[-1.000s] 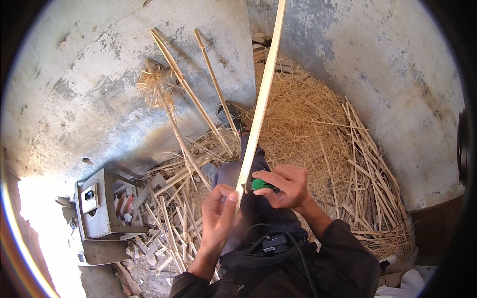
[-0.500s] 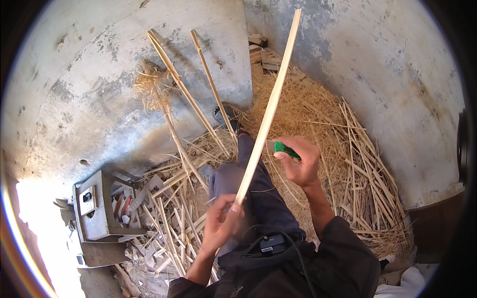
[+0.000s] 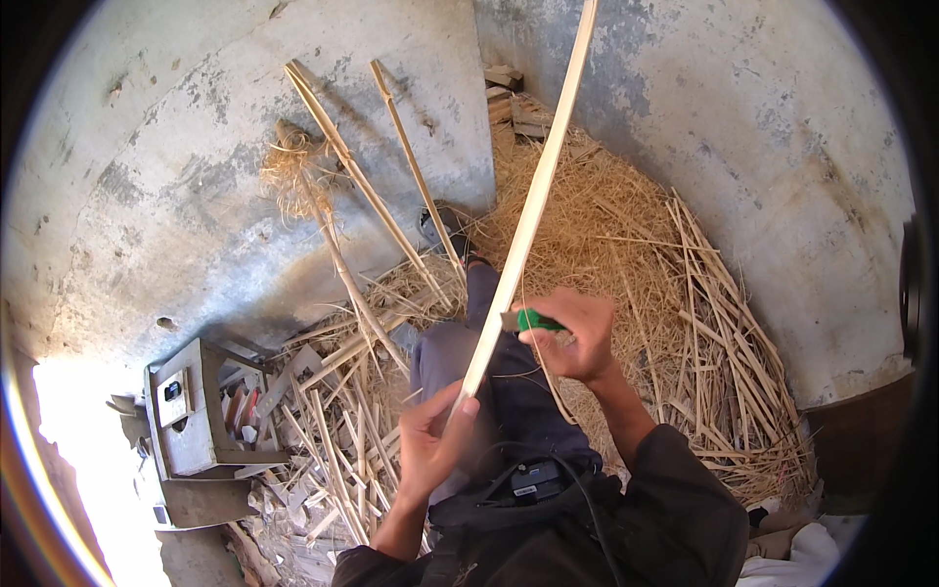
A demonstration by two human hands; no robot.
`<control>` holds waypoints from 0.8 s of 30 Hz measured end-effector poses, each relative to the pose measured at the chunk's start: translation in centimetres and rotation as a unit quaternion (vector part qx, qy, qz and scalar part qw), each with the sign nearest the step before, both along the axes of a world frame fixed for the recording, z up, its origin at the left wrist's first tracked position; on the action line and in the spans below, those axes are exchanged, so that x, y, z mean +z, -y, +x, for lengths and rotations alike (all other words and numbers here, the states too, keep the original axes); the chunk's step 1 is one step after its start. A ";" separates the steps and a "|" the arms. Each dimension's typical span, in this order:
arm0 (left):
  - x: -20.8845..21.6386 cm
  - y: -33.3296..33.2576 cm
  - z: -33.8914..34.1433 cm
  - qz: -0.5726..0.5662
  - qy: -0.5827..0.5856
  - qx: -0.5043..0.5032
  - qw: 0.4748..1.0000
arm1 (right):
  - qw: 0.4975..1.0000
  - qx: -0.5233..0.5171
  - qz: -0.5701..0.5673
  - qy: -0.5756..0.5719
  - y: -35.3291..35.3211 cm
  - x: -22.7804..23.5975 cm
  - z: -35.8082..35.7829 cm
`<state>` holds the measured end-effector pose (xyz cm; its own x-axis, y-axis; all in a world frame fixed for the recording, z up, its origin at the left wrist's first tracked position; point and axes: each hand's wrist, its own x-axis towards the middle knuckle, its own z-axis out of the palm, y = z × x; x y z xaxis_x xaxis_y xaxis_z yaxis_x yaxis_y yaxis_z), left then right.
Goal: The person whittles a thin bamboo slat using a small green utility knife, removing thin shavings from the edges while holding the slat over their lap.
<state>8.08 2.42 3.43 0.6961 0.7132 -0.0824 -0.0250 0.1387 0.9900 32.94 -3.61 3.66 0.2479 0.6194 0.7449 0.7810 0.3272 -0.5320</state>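
Note:
My left hand [image 3: 432, 440] is closed round the lower end of a long, pale split-bamboo strip [image 3: 533, 210], which rises away from me past the top of the view. In my right hand [image 3: 579, 333] is a green-handled knife [image 3: 533, 320]. Its short blade meets the strip's right edge, a little above my left hand. A thin curled shaving [image 3: 556, 393] hangs below the blade over my trousered leg [image 3: 497, 386].
Against the left wall lean two bamboo poles [image 3: 367, 181] and a stick with a shaggy fibre bundle [image 3: 296, 161]. Shavings [image 3: 597, 210] cover the floor ahead; split strips [image 3: 729, 362] lie heaped at right. A wooden box stand [image 3: 201, 406] holds odds and ends at left.
My right hand with the knife has moved down and left along the strip, toward my left hand. A thin shaving now curls off below it. The strip has shifted slightly upward.

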 end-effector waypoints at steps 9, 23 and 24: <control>1.3 -0.5 1.7 0.091 0.039 -0.012 0.995 | 0.999 0.021 0.016 0.030 0.9 -1.7 -3.0; 2.9 -1.6 2.8 0.034 0.046 -0.075 0.996 | 0.999 0.034 0.029 0.015 0.9 -3.3 -3.9; 2.8 -1.6 2.8 0.016 0.056 -0.077 0.995 | 0.999 0.037 0.023 0.017 1.0 -3.3 -3.9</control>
